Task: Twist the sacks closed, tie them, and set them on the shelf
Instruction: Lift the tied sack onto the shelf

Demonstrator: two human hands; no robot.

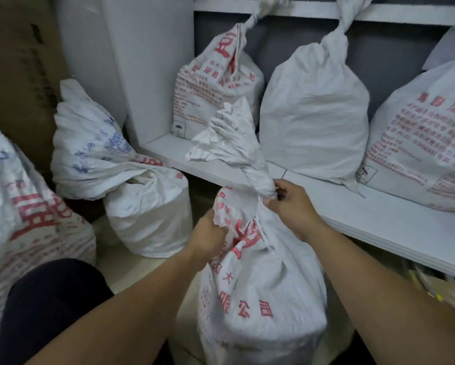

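A white woven sack with red print [263, 293] stands upright on the floor in front of me. Its neck [255, 177] is twisted into a tight rope, and the loose top flares out above. My right hand [292, 206] pinches the base of the twisted neck. My left hand [210, 233] grips the sack's shoulder fabric on the left side. Three tied sacks stand on the white shelf [379, 206]: one with red print [215, 83], a plain one [315, 109] and a printed one at the right [421, 143].
Two more sacks sit on the floor at the left, one with a loosely folded top [131, 180] and one at the frame's edge [23, 206]. A cardboard box [18, 61] stands behind them. My dark-clad knee [50, 304] is at lower left.
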